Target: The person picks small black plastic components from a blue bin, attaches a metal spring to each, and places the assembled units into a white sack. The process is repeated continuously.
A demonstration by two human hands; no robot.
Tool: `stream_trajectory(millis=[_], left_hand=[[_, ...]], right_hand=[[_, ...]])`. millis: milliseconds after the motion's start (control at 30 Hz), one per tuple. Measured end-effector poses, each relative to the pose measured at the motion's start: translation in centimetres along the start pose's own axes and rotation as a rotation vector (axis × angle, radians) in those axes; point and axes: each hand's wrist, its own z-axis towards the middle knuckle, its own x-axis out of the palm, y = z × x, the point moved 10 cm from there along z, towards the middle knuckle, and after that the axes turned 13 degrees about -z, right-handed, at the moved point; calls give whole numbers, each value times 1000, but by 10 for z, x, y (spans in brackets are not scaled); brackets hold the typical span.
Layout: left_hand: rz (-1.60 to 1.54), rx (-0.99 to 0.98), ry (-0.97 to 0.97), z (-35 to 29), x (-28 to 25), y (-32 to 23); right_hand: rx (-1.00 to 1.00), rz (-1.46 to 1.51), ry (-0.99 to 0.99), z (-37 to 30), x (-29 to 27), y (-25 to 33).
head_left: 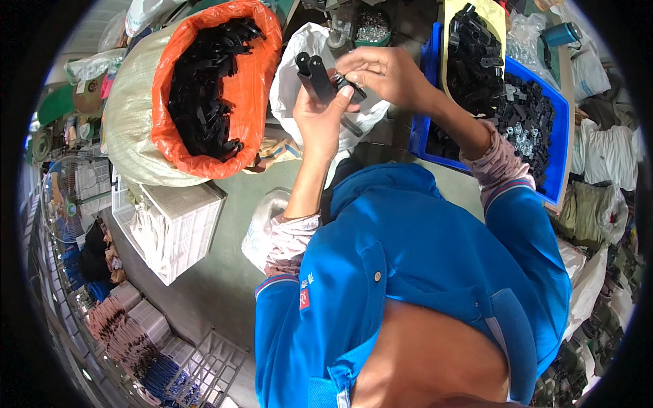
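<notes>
Left fingers [338,100] pinch a black part [317,83]; right fingers [362,60] curl beside it, grip unclear; below it, a shirt [415,224] bears lettering.

Black part [318,81] smooth, plastic-looking; sack liner [246,129] glossy plastic; shirt [428,231] matt cloth.

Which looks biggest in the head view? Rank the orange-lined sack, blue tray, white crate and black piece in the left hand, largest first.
1. Orange-lined sack
2. Blue tray, partly covered
3. White crate
4. Black piece in the left hand
</notes>
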Motion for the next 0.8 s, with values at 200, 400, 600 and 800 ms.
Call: stream_trajectory(millis=[200,400,600,800], left_hand=[[-3,39,-85,5,-11,10],[-33,-101,-11,14,-12,29],[391,-35,167,22,-7,26],[256,-175,134,19,-11,40]], right_hand=[[188,9,-288,-44,-7,-28],[406,497,-325,-67,5,-75],[438,508,-277,-66,-3,-83],[331,539,-281,-69,0,-91]])
